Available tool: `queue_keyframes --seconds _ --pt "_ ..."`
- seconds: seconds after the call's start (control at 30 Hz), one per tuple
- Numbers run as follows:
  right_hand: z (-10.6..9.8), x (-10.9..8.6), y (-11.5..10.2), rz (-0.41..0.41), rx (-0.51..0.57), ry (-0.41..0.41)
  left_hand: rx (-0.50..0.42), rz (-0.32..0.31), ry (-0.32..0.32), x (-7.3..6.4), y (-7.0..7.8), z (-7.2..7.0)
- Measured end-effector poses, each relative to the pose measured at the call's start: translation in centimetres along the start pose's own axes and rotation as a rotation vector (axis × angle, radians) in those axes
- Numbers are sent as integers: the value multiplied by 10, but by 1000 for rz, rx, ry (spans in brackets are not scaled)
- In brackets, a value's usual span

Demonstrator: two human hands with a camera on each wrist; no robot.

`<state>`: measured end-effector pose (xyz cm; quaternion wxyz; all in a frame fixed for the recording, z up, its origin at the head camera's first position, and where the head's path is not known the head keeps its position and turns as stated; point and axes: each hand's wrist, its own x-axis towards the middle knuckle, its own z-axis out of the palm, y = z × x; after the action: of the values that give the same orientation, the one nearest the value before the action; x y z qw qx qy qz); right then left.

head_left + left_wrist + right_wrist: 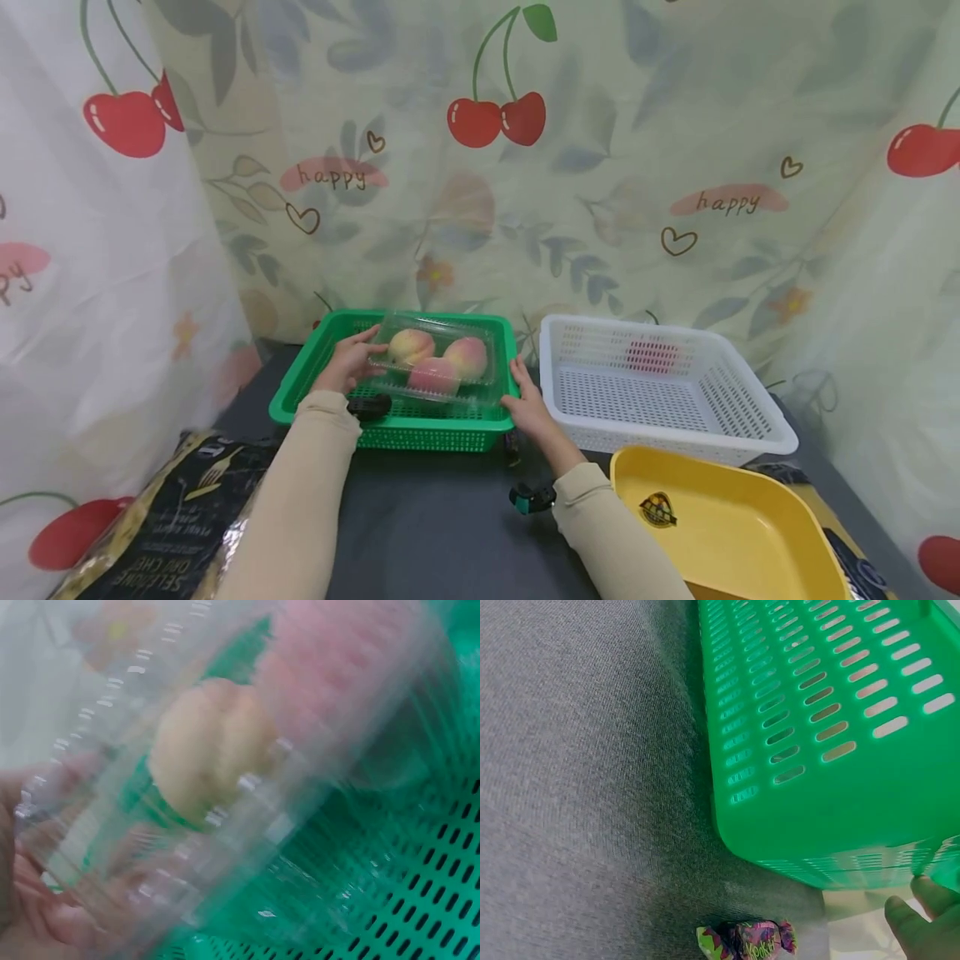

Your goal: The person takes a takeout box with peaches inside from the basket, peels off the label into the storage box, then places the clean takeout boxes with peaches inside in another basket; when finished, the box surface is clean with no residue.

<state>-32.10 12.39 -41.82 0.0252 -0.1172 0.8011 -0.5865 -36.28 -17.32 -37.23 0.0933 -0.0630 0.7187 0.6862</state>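
Note:
A clear plastic clamshell box holding three peaches is tilted over the green basket. My left hand grips its left end; in the left wrist view the fingers of that hand show blurred through the clear plastic. At the basket's right side is my right hand, its fingers fairly straight and touching the rim. The right wrist view catches only the fingertips beside the basket's corner, with the rest of the hand cut off.
A white basket with a reddish thing seen through its back wall stands to the right. In front of it is a yellow tray. A black-and-gold bag lies at left. A small wrapped candy lies beside the green basket.

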Motion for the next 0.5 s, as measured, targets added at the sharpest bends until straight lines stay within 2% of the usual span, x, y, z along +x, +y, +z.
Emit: queue_keyframes --seconds 0.17,0.23,0.3,0.43,0.5 --pt "-2 2 3 1 -10 6 42 -14 -30 6 -5 -3" --pt "-3 2 4 11 -19 6 92 -26 -58 8 -6 -2" --pt "-5 2 4 18 -29 0 170 -46 -86 8 -6 -3" --pt "-9 -1 -1 40 -46 -32 406 -84 -153 7 -2 -4" --pt "-11 -2 -6 53 -57 -49 483 -94 -186 6 0 -5"
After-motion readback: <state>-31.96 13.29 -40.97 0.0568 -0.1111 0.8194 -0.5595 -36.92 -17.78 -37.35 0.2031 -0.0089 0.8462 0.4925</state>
